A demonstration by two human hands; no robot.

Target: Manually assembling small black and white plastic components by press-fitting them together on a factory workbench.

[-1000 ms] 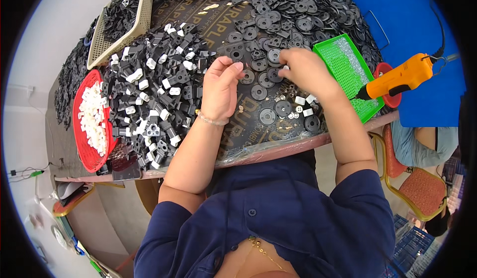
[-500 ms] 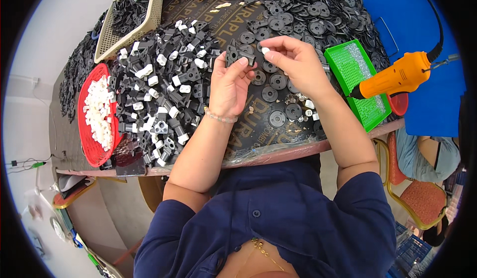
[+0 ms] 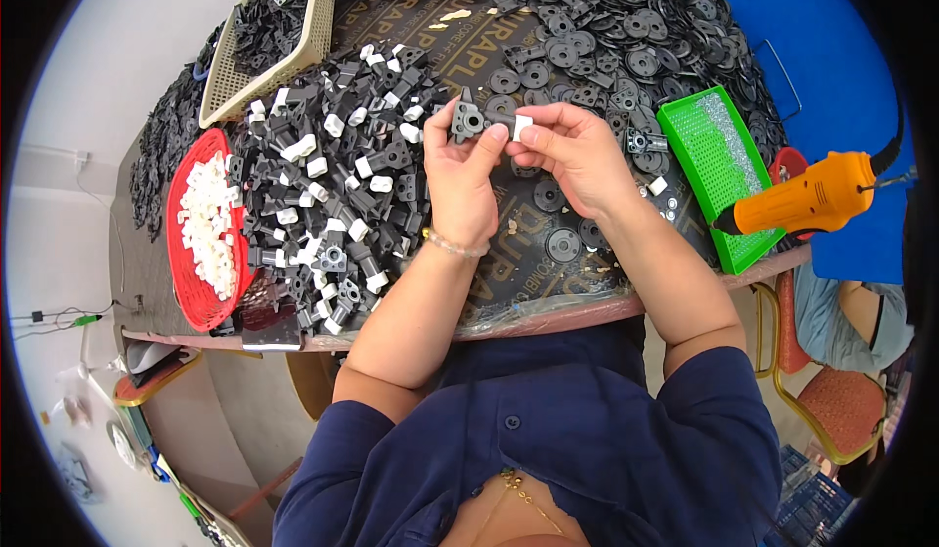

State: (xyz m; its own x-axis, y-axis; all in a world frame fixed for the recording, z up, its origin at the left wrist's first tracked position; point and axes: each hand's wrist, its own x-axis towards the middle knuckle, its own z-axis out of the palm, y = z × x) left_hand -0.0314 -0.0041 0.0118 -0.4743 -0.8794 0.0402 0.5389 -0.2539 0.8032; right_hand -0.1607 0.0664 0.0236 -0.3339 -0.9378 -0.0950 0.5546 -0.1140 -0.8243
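My left hand is closed on a black plastic bracket with a round hole and a stub pointing right. Between the thumb and fingers of my right hand is a small white plastic cap, which sits at the end of the bracket's stub. Fingertips hide how far the cap reaches over the stub. To the left lies a heap of black brackets, many with white caps on them.
A red basket of white caps stands left, a beige basket of black parts behind it. Black discs cover the far right. An orange power screwdriver lies over a green tray of screws, beside a blue surface.
My right hand has moved left and brought the white cap against the bracket's stub. Both hands now meet, and the whole view has shifted slightly.
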